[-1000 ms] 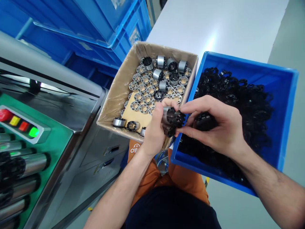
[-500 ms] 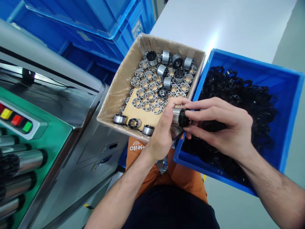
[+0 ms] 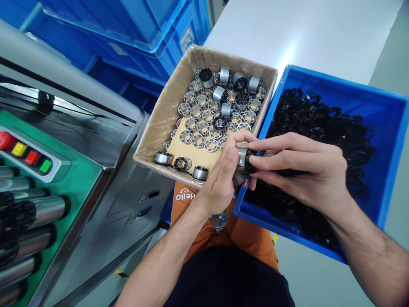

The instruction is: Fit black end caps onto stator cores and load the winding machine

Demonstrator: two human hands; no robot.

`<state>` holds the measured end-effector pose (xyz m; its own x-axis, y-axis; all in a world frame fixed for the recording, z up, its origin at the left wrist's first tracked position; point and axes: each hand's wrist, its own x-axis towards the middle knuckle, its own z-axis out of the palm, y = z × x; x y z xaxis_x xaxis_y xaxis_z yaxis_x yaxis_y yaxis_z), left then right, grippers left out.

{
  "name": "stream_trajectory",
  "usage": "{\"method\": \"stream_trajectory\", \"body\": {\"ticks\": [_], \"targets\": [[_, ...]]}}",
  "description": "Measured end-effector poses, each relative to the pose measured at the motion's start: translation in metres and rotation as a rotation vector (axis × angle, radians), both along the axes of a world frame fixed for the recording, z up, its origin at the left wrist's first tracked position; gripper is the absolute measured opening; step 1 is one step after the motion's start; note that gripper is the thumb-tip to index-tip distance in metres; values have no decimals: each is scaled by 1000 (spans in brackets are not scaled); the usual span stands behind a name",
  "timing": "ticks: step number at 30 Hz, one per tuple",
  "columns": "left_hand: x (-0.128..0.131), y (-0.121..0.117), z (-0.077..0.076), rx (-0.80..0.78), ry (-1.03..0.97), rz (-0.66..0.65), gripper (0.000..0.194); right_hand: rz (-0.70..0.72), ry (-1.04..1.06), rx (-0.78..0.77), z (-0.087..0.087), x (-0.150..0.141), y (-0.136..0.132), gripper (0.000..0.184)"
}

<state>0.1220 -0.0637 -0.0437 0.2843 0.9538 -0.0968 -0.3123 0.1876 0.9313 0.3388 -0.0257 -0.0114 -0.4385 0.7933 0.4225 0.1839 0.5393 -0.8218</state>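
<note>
Currently holding one steel ring in the curled left hand and pinching its black end piece with the right hand, between carton beyond left hand and blue bin beneath right hand.

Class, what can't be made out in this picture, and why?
All in the head view:
Held silver part: left end, behind the left hand.
Blue bin: much of its floor, under black pieces.
Silver cylinders: some cut off by the left edge.
</note>
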Motion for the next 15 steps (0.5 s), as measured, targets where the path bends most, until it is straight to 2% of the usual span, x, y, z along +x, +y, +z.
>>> {"method": "stream_trajectory", "body": {"ticks": [2,5,8,10,11,13,15], "targets": [[-1,0,-1,-9,-6,-12,54,-5,-18,-8,1,2,0,29],[2,3,-2,-8,-38,37,61,-66,-23,-94,2,3,1,44],[7,11,-1,24,-49,281,73,-153,41,-194,3,2,-1,52],[10,16,1,-4,-66,428,77,-101,156,-233,4,-1,-4,48],[10,18,3,-27,-72,446,73,-47,204,-253,4,-3,-6,46],[10,19,5,-61,-43,398,56,39,225,-308,4,-7,-11,42],[9,17,6,-38,-7,329,52,74,196,-358,4,-10,-13,40]]}}
